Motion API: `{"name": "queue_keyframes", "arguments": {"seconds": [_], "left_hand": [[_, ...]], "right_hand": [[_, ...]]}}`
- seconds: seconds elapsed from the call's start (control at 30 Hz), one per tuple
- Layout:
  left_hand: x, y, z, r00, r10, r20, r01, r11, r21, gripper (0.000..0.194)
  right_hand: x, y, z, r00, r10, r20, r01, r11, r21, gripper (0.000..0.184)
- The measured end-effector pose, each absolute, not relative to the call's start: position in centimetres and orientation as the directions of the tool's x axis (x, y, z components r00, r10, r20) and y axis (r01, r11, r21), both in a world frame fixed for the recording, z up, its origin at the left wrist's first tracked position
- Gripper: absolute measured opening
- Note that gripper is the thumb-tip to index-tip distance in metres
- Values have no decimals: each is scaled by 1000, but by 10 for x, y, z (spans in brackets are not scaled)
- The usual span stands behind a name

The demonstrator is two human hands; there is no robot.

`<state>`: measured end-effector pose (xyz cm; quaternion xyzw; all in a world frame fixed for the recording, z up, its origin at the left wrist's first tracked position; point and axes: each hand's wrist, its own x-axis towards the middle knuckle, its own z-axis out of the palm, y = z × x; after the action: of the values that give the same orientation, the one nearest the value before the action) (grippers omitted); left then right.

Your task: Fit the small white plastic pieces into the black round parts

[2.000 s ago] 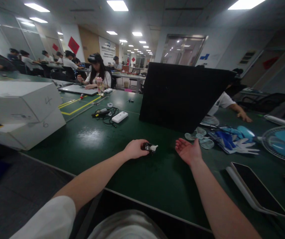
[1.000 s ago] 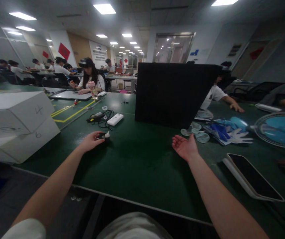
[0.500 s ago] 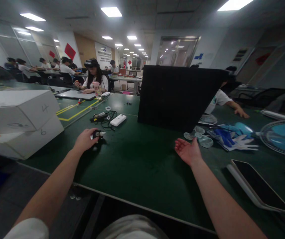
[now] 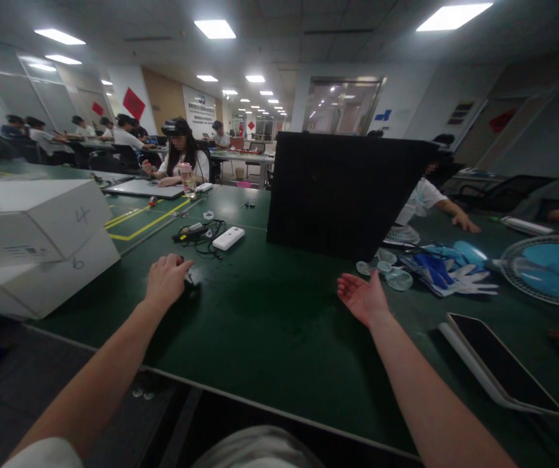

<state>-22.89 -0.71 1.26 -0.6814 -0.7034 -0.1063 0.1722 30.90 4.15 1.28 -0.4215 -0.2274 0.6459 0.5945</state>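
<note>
On the left half of the green table, my left hand is closed around a small black object. Most of that object is hidden behind the fingers, so its kind cannot be made out. My right hand rests palm up with its fingers loosely stretched and nothing in it. Just beyond its fingertips lie clear round plastic blades. A white box-shaped device and a tangle of black cable lie ahead of my left hand.
White boxes are stacked at the left. A large black panel stands ahead. To the right are gloves, a blue-bladed fan and a phone-like tablet. A person sits behind the panel, another across the table.
My left hand has turned over the small black object, covering its pale tip, which showed before. My right hand keeps its pose. The whole view has shifted slightly.
</note>
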Motion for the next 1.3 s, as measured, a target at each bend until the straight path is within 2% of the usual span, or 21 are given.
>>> {"name": "queue_keyframes", "arguments": {"seconds": [0.27,0.5,0.6,0.73,0.87,0.97,1.13,1.3], "left_hand": [[-223,-9,11,-70,923,379,998,62,33,49],[-226,-7,4,-42,921,387,999,42,8,54],[-230,-3,3,-23,898,439,997,-11,74,55],[-237,5,2,-92,851,516,983,-5,184,53],[-237,15,-1,-105,907,409,972,7,234,61],[-231,19,-4,-84,932,352,977,8,214,56],[-222,21,-7,-73,933,351,984,9,180,43],[-189,24,-5,-13,936,351,974,-68,217,39]], "right_hand": [[307,41,14,66,961,-269,-564,-187,-804,69],[304,40,15,59,962,-267,-529,-197,-826,68],[303,39,15,60,963,-263,-535,-191,-823,67],[303,39,15,64,962,-266,-537,-192,-821,66],[302,40,15,65,962,-267,-533,-193,-824,65],[302,42,13,70,962,-264,-518,-191,-834,65],[301,42,12,74,963,-259,-519,-185,-835,62],[301,42,14,84,958,-274,-525,-192,-829,62]]}}
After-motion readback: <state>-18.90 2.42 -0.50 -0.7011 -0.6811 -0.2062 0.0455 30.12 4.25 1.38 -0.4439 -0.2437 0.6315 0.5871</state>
